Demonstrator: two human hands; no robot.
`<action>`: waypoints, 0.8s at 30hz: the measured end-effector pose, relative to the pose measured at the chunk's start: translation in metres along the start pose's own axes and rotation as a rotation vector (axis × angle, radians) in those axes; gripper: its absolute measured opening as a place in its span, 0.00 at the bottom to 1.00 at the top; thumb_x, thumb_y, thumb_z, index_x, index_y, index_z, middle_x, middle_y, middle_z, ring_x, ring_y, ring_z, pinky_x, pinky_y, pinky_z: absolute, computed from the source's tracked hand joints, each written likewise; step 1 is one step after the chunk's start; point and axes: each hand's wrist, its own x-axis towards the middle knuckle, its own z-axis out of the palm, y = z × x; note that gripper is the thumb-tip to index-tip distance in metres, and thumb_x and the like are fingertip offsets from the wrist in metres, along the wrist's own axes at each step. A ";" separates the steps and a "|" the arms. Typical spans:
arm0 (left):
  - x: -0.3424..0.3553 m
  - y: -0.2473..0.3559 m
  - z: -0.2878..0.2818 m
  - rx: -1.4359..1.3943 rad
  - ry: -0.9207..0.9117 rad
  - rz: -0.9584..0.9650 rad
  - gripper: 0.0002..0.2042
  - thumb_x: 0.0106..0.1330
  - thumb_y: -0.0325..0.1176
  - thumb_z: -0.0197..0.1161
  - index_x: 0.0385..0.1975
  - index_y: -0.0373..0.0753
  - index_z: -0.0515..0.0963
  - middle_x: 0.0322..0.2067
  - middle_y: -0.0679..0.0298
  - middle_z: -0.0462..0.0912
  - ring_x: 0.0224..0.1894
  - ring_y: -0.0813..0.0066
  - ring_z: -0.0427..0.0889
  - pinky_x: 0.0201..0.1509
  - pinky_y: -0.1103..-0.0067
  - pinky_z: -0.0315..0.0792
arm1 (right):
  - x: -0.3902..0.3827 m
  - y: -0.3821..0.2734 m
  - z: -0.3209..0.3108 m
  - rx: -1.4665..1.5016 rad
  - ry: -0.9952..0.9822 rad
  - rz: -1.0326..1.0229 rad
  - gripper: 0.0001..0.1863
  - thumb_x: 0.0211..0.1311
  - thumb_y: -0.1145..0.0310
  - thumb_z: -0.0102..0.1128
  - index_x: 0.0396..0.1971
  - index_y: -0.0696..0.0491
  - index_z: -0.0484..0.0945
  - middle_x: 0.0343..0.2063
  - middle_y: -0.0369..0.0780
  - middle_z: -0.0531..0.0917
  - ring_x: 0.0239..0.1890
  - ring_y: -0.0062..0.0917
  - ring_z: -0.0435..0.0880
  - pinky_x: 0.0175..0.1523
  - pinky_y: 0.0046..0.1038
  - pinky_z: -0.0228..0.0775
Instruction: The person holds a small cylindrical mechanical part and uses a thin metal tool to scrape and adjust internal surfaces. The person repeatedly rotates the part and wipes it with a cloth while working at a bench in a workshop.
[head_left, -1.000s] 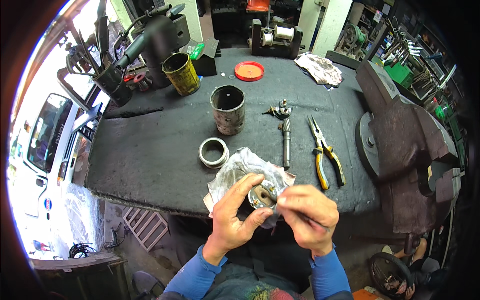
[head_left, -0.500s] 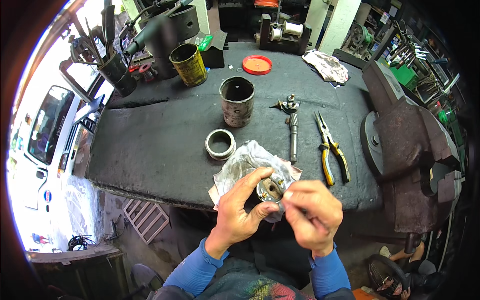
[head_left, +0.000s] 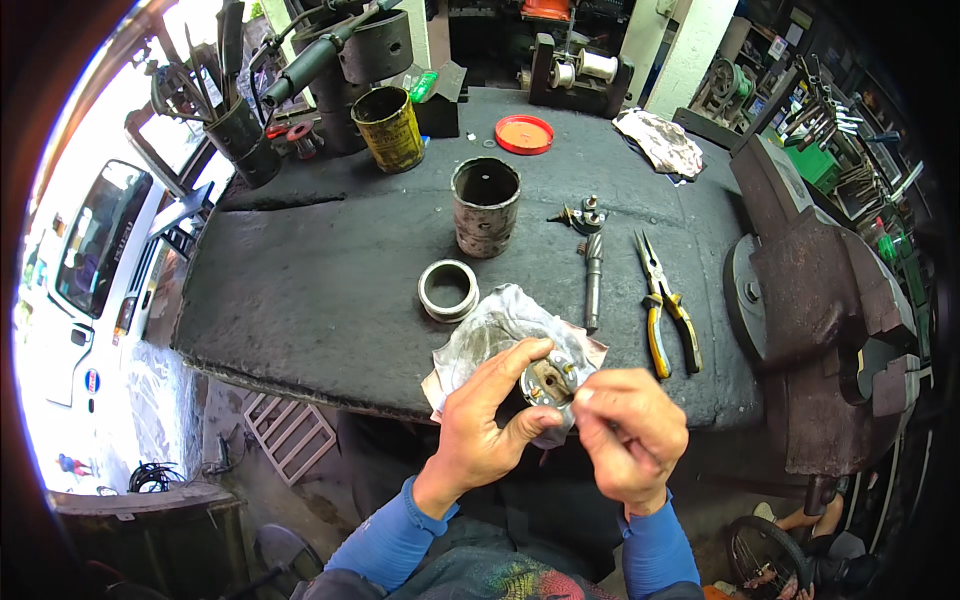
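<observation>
Gripping round part: left hand; right hand pinching, object unclear; white truck lettered.

- Head view, over the counter's near edge, facing down and forward.
- Near: left hand and right hand show just below centre.
- Wide fisheye, reaching the counter's left and far edges.
</observation>
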 end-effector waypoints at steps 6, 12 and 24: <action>-0.001 0.000 0.000 0.025 0.004 0.016 0.35 0.72 0.53 0.74 0.69 0.32 0.79 0.62 0.49 0.87 0.67 0.51 0.86 0.70 0.66 0.77 | -0.003 -0.002 0.003 -0.017 0.018 0.000 0.12 0.55 0.87 0.76 0.37 0.58 0.87 0.36 0.45 0.90 0.33 0.27 0.86 0.37 0.25 0.76; 0.001 0.002 0.000 0.035 -0.001 0.020 0.35 0.72 0.54 0.73 0.69 0.33 0.78 0.63 0.49 0.86 0.67 0.51 0.85 0.70 0.66 0.77 | -0.002 -0.003 0.002 -0.005 0.016 0.023 0.14 0.52 0.87 0.74 0.38 0.59 0.88 0.37 0.45 0.91 0.35 0.34 0.89 0.42 0.30 0.82; 0.000 0.003 -0.001 0.034 -0.004 0.012 0.34 0.73 0.53 0.73 0.70 0.32 0.78 0.63 0.48 0.86 0.67 0.50 0.85 0.71 0.65 0.77 | 0.008 -0.002 0.002 -0.020 0.010 0.013 0.12 0.50 0.86 0.75 0.36 0.59 0.88 0.35 0.45 0.90 0.36 0.37 0.91 0.42 0.32 0.83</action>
